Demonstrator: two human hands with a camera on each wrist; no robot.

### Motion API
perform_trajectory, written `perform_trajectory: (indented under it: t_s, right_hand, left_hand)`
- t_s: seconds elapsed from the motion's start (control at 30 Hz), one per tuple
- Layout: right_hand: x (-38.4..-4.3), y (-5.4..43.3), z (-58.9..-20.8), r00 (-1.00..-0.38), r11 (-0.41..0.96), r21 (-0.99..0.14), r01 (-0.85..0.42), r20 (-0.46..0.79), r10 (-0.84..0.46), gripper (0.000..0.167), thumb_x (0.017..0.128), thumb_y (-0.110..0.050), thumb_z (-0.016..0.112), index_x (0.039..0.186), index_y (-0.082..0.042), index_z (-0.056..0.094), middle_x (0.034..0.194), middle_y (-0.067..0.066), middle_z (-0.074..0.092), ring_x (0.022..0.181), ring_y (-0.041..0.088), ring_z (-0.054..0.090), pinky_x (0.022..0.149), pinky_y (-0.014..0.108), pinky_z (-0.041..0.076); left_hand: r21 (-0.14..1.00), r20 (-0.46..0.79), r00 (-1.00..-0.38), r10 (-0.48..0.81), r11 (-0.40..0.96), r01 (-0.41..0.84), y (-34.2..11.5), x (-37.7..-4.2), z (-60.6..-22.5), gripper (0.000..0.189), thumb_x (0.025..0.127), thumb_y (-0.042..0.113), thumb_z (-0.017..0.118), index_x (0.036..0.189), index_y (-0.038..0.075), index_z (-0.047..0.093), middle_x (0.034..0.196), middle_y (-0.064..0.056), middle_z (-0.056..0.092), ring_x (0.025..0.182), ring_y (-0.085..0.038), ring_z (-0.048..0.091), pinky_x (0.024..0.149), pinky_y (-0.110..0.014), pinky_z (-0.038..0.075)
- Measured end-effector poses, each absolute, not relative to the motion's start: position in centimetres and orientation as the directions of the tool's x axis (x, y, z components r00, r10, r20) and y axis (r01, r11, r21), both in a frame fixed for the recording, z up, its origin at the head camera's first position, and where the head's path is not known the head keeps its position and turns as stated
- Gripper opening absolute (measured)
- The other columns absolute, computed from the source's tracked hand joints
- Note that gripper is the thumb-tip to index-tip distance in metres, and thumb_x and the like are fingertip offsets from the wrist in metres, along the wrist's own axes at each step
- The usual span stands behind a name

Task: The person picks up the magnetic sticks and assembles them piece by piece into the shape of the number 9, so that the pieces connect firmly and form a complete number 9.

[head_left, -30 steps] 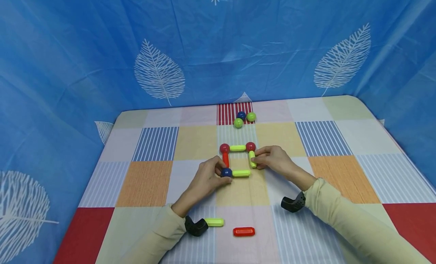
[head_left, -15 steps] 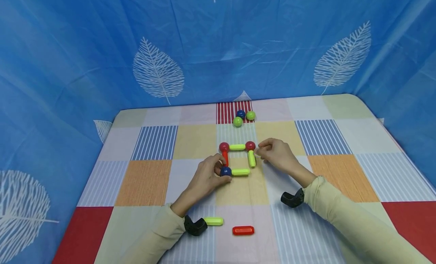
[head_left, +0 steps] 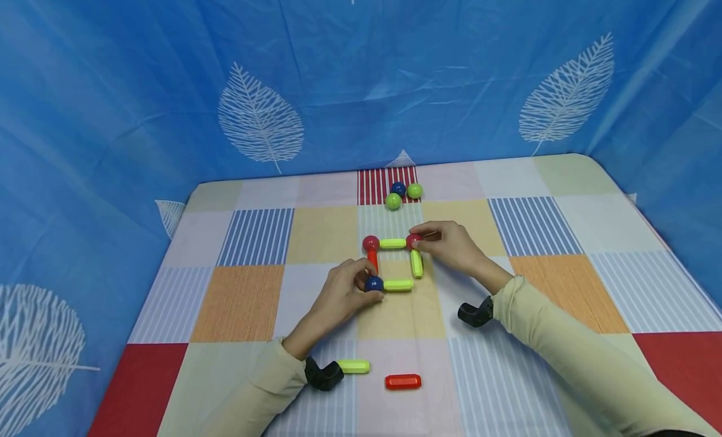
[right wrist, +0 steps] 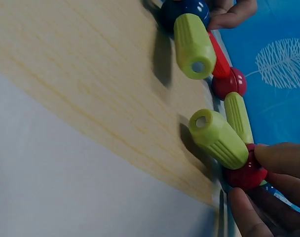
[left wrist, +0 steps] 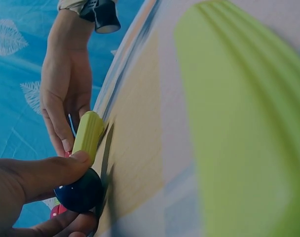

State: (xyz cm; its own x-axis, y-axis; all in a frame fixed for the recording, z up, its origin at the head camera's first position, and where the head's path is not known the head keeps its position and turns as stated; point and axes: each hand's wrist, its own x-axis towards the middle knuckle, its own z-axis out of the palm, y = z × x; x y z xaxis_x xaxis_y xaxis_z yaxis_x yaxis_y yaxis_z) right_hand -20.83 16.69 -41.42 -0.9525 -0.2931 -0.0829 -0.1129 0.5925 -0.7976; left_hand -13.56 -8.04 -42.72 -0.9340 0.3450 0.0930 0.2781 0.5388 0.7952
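Note:
Magnetic balls and rods form a four-sided outline on the table, with a gap at its near right corner. My left hand [head_left: 337, 297] pinches the dark blue ball [head_left: 374, 284] at the near left corner, its thumb at one side as the left wrist view shows. A yellow-green rod [head_left: 398, 286] points right from that ball, and a red rod [head_left: 372, 260] runs back to a red ball [head_left: 371, 243]. My right hand [head_left: 453, 247] pinches the other red ball [right wrist: 246, 174], which joins a back rod [head_left: 392, 243] and a side rod [head_left: 417, 264]. Both free rod ends show silvery discs.
Behind the outline lie a blue ball [head_left: 398, 189] and two green balls [head_left: 393, 201]. Nearer the front are a red rod [head_left: 403, 382] and a yellow-green rod [head_left: 354, 366] beside the left wrist's black camera [head_left: 324, 374]. A blue curtain [head_left: 395, 79] hangs behind the table.
My right hand has let go of the right side rod, moved back, and taken hold of the red ball at the back right corner. The left hand has stayed on the blue ball.

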Motion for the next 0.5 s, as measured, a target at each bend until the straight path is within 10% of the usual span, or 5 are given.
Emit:
perform_trajectory:
  t_s: [0.5]
  right_hand:
    - [-21.03, 16.73, -41.35, -0.95, 0.595, -0.799, -0.089, -0.111, -0.291, 0.034, 0.093, -0.018, 0.068, 0.125, -0.007, 0.067, 0.114, 0.01, 0.07, 0.104, 0.024, 0.065, 0.079, 0.035, 0.051]
  left_hand:
    - [0.807, 0.055, -0.945, 0.321, 0.543, 0.232, -7.84, -13.54, -42.61, 0.031, 0.077, 0.014, 0.085, 0.102, 0.01, 0.066, 0.087, -0.005, 0.059, 0.079, -0.02, 0.059, 0.066, -0.028, 0.047]
